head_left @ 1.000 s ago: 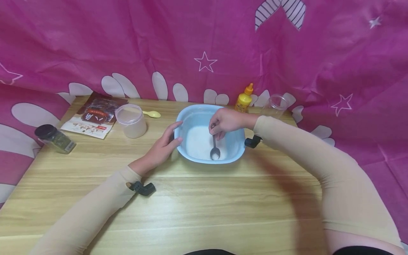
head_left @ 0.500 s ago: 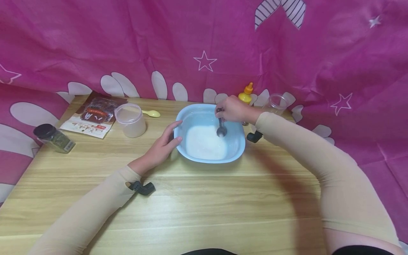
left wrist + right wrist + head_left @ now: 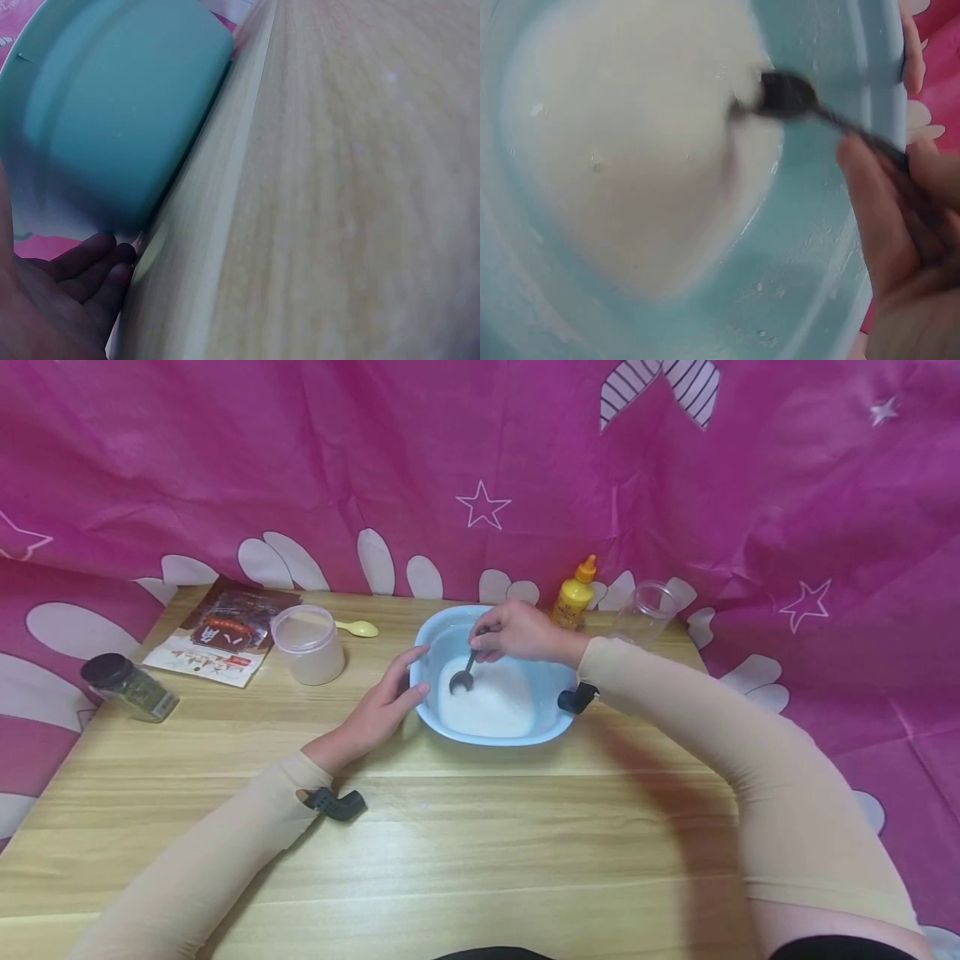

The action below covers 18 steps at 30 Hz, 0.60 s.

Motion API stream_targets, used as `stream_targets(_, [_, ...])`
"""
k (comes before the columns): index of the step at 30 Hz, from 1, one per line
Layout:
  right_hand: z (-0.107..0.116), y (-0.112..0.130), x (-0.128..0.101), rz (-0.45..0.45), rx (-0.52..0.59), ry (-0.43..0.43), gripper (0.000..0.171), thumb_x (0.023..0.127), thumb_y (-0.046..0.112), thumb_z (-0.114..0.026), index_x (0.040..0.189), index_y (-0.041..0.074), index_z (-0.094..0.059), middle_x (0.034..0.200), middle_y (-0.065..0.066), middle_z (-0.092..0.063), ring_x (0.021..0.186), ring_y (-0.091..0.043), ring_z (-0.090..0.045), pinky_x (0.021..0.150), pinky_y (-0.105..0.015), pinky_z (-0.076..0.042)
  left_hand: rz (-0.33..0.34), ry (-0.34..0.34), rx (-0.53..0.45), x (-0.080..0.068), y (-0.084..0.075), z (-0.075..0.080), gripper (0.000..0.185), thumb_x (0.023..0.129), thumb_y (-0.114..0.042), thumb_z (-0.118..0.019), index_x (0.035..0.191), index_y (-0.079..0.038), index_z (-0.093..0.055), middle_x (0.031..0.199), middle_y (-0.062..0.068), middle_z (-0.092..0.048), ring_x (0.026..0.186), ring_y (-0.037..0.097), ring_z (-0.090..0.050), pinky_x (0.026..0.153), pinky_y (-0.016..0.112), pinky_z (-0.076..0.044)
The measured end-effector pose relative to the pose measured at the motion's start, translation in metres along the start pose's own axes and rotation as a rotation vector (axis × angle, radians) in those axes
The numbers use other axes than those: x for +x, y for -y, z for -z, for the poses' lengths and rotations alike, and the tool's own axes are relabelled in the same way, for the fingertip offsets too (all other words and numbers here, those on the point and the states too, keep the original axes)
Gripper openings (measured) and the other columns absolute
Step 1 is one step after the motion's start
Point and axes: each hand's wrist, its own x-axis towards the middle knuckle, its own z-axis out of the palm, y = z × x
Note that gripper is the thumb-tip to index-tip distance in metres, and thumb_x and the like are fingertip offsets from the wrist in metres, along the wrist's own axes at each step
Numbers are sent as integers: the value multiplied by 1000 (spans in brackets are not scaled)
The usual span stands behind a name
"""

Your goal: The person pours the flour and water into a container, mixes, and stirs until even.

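Note:
A light blue plastic basin [image 3: 552,727] on the wooden table holds a milky white liquid [image 3: 491,706]. My left hand [image 3: 378,708] rests against the basin's left side, thumb and index tip at the rim. In the left wrist view, its other fingers [image 3: 86,262] lie low beside the outer wall. My right hand [image 3: 517,631] pinches the handle of a dark spoon [image 3: 462,679] over the basin. The spoon's bowl points down at the liquid's left part, blurred in the right wrist view.
A lidded clear tub [image 3: 311,647], yellow spoon [image 3: 360,628], printed food pouch [image 3: 217,639] and black-capped jar [image 3: 131,687] stand or lie on the left. Behind the basin to the right are a yellow squeeze bottle [image 3: 573,600] and a clear container [image 3: 647,614]. A pink curtain [image 3: 375,460] hangs behind.
My right hand has carried the spoon from the basin's front right, back toward its right rear, then across to the left. My left hand and the basin have stayed put.

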Motion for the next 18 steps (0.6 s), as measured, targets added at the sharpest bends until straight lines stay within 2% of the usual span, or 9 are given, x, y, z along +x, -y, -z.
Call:
stream_targets(4, [0,1,-3,-44,13,139,19,106,11,-77,118,-4,-79,100,-13,-83,95,-29,-83,88,-41,-69,-4,0,0,0,0,0,64,118,-23,-55,176,-24,-29,183,13,-24,163,41,-34,132,58,-31])
stream_targets(7, [7,-3,-5,-83,-52,172,22,107,11,-77,119,-7,-78,99,-14,-82,90,-26,-83,83,-37,-70,-4,1,2,0,-1,0,64,118,-23,-55,176,-24,-29,183,13,-24,164,42,-33,133,58,-30])
stream_targets(13, [26,-6,-9,-117,-283,125,20,108,10,-74,118,-6,-78,98,-13,-80,84,-24,-82,78,-34,-69,-6,2,11,1,1,0,64,118,-24,-55,176,-24,-29,183,13,-23,164,43,-32,133,59,-29])
stream_targets(18, [32,-5,-9,-52,-487,-13,14,107,12,-75,112,1,-82,93,-8,-78,78,-20,-79,76,-32,-66,-7,0,10,0,1,0,65,118,-24,-55,176,-24,-28,184,14,-22,164,44,-32,132,61,-29])
